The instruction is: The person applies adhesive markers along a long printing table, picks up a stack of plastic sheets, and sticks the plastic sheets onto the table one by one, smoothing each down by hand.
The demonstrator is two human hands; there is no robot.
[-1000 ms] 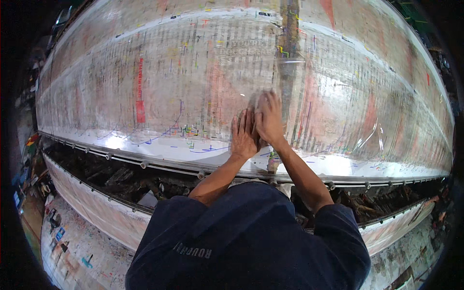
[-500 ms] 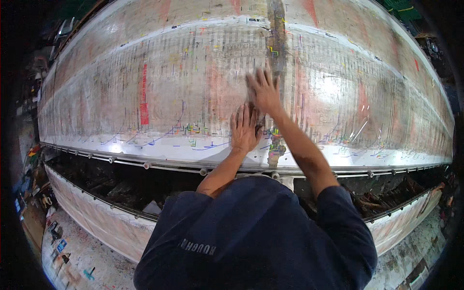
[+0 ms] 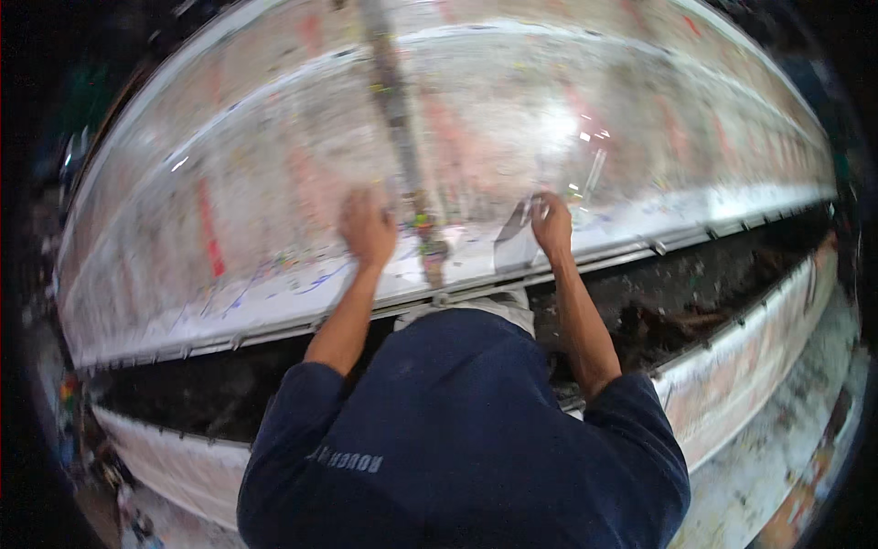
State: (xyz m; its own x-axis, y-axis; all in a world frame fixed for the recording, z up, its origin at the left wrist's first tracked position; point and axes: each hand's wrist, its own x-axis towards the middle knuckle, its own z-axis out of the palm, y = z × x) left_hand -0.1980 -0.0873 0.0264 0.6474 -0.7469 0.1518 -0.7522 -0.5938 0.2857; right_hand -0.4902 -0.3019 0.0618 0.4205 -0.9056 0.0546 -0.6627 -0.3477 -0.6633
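Both hands have spread apart since 0.5 s back; left hand (image 3: 368,229) lies flat on the printed sheet (image 3: 274,183), right hand (image 3: 552,224) pinches its clear film corner (image 3: 515,240) near the rail (image 3: 274,334); tugging unevenly could tear it.

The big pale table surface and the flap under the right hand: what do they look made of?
The table surface looks like paint-stained board under a glossy clear film, judging by the glare and wrinkles. The flap at the right hand seems thin translucent plastic sheet, lifted and creased. The left hand presses flat on the film.
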